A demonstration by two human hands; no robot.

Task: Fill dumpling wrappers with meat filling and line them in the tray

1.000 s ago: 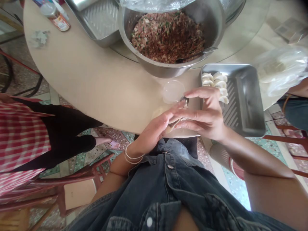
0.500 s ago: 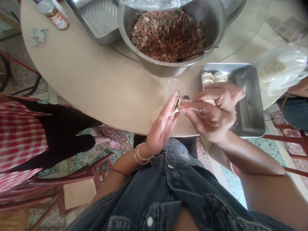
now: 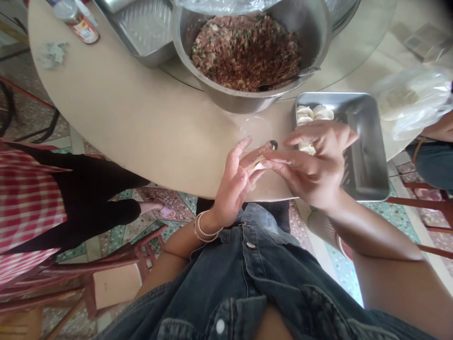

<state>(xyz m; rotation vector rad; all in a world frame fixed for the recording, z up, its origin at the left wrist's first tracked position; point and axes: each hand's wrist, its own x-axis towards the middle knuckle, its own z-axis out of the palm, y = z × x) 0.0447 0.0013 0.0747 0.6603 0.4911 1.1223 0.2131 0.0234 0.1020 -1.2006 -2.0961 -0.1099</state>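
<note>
A pale dumpling (image 3: 257,166) is held between my two hands above the table's near edge. My left hand (image 3: 231,186) cradles it on the fingers, thumb raised away from it. The thumb and index finger of my right hand (image 3: 314,165) pinch the dumpling's right end, closed on it. Part of the dumpling is hidden by the fingers. A small dark round thing (image 3: 273,145) shows just above the fingertips; I cannot make out what it is. Beyond lies a small clear round dish (image 3: 255,130). Several white folded dumplings (image 3: 314,113) lie in a metal tray (image 3: 368,191), partly behind my right hand.
A large metal bowl (image 3: 247,101) of minced filling (image 3: 244,52), with a spoon (image 3: 307,72) in it, stands ahead. Another metal tray (image 3: 148,59) and a jar (image 3: 83,28) are at back left. A plastic bag (image 3: 414,101) lies right. Another person's checked clothing (image 3: 31,198) shows at left.
My left hand has turned, its fingers curling and its thumb moving away from the dumpling. The right hand still pinches the dumpling in nearly the same place.
</note>
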